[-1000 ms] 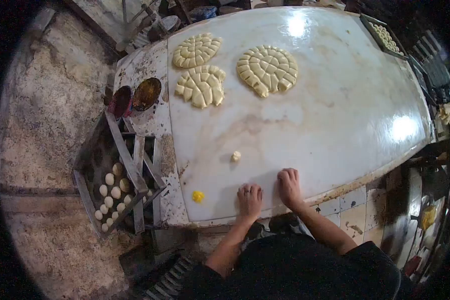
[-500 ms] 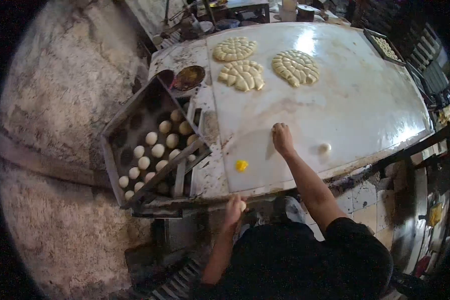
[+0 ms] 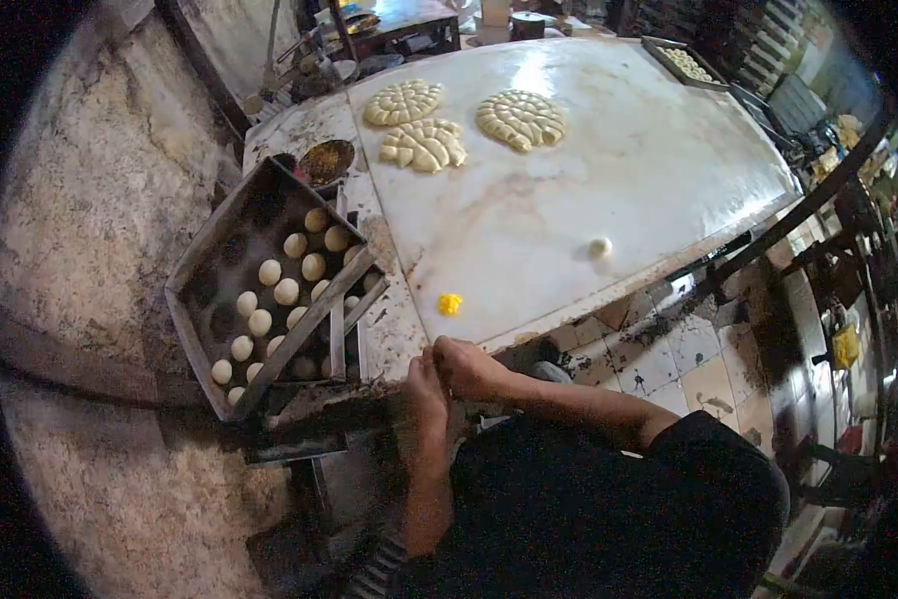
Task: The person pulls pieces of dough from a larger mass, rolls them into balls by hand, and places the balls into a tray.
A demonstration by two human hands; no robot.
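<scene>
While the tray [image 3: 201, 262] off to the left of the hands is sitting about half loaded with round dough balls [image 3: 269, 272], the rest of its dark floor is showing bare, so I'm guessing the filling is maybe halfway along. Metal bars [image 3: 314, 319] are lying across its near corner.

Both hands are meeting just below the near edge of the marble table [image 3: 669, 150]. The left hand [image 3: 426, 387] is cupping up against the right hand [image 3: 466, 367], fingers curled in together as if they're rolling or pinching something between them. I honestly can't tell whether a dough piece is in there, since the fingers are hiding whatever it is.

Just beyond the hands a small yellow blob [image 3: 450, 303] is sitting on the table. Further out and to the right, one loose dough ball [image 3: 599, 247] is waiting on its own, not yet in the tray.

Way beyond the hands, three scored dough rounds [image 3: 520, 119] are lying cut into bits, and those look like plenty of pieces left to shape. Another filled tray [image 3: 691, 63] is sitting at the far right corner.
</scene>
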